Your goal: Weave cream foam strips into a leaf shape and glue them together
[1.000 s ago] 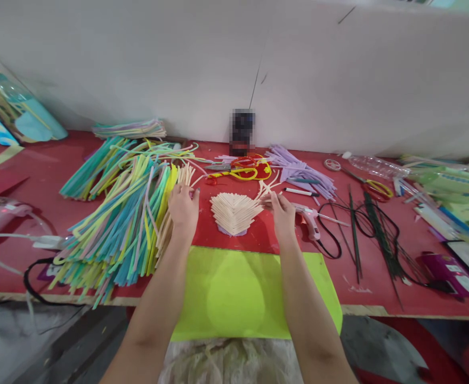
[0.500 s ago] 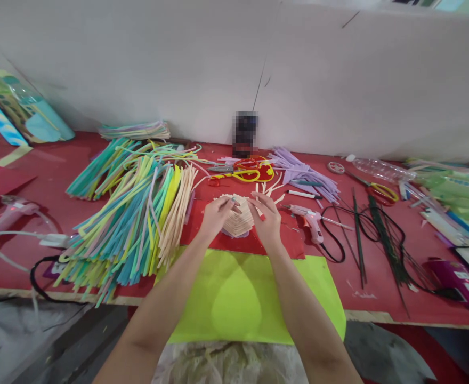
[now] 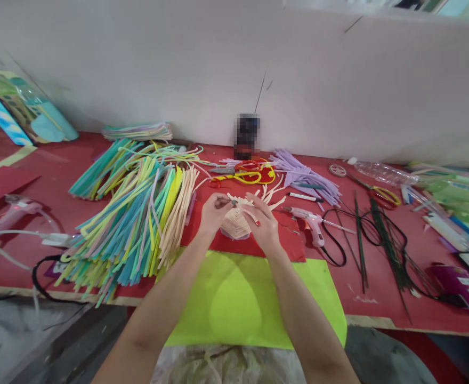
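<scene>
A cream, ridged piece built of pipe cleaners in nested V rows [image 3: 235, 225] lies on the red mat [image 3: 286, 245], with a bit of purple under its lower edge. My left hand [image 3: 215, 212] is closed in a pinch at its upper edge; what its fingertips hold is too small to make out. Across from it, my right hand [image 3: 263, 223] has its fingers bent round a cream pipe cleaner [image 3: 250, 214], which curves over the piece. Just beyond the right fingers lie loose cream pipe cleaners [image 3: 272, 193].
A big heap of coloured pipe cleaners [image 3: 126, 224] is at left, purple ones [image 3: 308, 178] at back right. Yellow-handled scissors [image 3: 246, 176] lie ahead. A pink glue gun [image 3: 310, 223] with a black cord is at right, near dark green stems [image 3: 390, 250]. Another glue gun [image 3: 13, 216] lies far left.
My hands have shifted up to the far edge of the cream piece, uncovering more of its rows. The right fingers have turned, and the curved pipe cleaner shows more clearly.
</scene>
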The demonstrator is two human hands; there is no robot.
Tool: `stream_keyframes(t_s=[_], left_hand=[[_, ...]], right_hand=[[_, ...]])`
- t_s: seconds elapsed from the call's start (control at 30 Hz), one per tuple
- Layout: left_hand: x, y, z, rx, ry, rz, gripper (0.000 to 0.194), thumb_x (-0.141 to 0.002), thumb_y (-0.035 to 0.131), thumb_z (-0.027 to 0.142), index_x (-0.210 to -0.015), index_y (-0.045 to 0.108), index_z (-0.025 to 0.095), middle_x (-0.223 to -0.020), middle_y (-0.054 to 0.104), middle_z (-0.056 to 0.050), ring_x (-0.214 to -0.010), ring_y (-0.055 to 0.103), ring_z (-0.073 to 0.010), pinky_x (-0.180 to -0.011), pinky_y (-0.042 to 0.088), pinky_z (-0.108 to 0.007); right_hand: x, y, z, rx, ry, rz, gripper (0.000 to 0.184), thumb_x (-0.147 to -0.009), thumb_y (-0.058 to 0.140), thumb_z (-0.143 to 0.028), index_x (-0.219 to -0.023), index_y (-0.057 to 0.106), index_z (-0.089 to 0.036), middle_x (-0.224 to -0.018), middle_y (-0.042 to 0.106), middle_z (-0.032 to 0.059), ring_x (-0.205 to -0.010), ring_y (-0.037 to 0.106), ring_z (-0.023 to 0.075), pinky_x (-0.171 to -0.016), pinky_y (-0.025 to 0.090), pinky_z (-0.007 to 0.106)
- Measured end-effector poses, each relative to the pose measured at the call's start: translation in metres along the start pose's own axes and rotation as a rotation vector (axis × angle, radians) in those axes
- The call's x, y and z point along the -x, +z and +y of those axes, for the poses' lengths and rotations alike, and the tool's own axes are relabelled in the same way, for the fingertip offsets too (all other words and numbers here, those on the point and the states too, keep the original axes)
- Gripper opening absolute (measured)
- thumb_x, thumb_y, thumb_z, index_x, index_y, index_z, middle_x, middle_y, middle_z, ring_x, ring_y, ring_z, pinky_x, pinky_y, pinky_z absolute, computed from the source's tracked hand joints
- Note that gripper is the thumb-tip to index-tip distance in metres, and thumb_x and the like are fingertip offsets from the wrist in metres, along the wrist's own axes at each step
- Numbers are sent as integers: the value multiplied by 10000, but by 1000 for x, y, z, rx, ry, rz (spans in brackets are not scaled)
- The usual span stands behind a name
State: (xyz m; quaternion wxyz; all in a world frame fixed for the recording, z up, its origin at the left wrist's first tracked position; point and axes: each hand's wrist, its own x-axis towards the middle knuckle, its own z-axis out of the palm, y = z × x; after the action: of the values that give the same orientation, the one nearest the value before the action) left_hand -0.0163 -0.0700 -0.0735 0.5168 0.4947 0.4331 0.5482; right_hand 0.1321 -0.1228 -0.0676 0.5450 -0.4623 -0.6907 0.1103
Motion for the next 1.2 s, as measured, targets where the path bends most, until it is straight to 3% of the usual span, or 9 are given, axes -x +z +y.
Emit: stream_keyframes(t_s=[0.1, 0.2, 0.27, 0.37, 0.67, 0.93, 1.2], left_hand=[[-2, -3, 3, 0, 37, 27, 199, -652, 697, 241, -784, 555, 199, -761, 638, 12, -752, 636, -132, -765, 493, -280], [-4, -5, 4, 3, 52, 25, 198, -649, 696, 250, -779, 555, 199, -773, 639, 7, -756, 638, -139, -755, 497, -283], [-4, -5, 4, 6, 54, 15, 202, -648, 698, 257, -780, 557, 197, -769, 640, 5, -753, 641, -142, -746, 499, -284], [-2, -4, 5, 10, 57, -4, 213, -643, 706, 264, -783, 561, 196, -764, 645, 4, -755, 641, -145, -740, 501, -282], [0, -2, 7, -18, 51, -4, 201, -650, 701, 268, -779, 563, 199, -766, 650, 2, -754, 637, -149, -740, 497, -285], [2, 1, 11, -11, 37, -1, 198, -652, 700, 254, -784, 563, 197, -774, 649, -2, -764, 644, -150, -748, 505, -286], [3, 3, 13, -13, 37, -6, 190, -652, 691, 245, -784, 562, 199, -779, 658, -4, -745, 651, -150, -739, 504, -288]], right_hand=[[-3, -7, -3, -20, 143, 175, 218, -870, 565, -316, -1070, 653, -302, -1220, 574, 62, -1016, 611, 186, -822, 539, 340], [-7, -9, 1, -61, 364, 333, 189, -829, 602, -369, -972, 653, -257, -873, 602, 18, -719, 575, 133, -663, 510, 279], [-9, -8, 7, -143, 502, 337, 189, -773, 650, -383, -887, 648, -233, -682, 536, -32, -614, 510, 114, -610, 471, 258], [-9, -4, 13, -306, 615, 274, 208, -664, 728, -362, -781, 640, -214, -667, 559, -40, -630, 524, 112, -621, 459, 255], [-3, 0, 14, -549, 698, 143, 227, -670, 724, -405, -770, 655, -213, -699, 674, -13, -696, 623, 140, -705, 512, 299], [-3, -1, 14, -536, 654, 156, 186, -672, 746, -364, -765, 681, -217, -719, 687, -11, -699, 625, 131, -719, 514, 289], [-6, -7, 9, -478, 696, 174, 285, -766, 644, -483, -769, 682, -200, -666, 635, -5, -632, 581, 121, -642, 498, 269]])
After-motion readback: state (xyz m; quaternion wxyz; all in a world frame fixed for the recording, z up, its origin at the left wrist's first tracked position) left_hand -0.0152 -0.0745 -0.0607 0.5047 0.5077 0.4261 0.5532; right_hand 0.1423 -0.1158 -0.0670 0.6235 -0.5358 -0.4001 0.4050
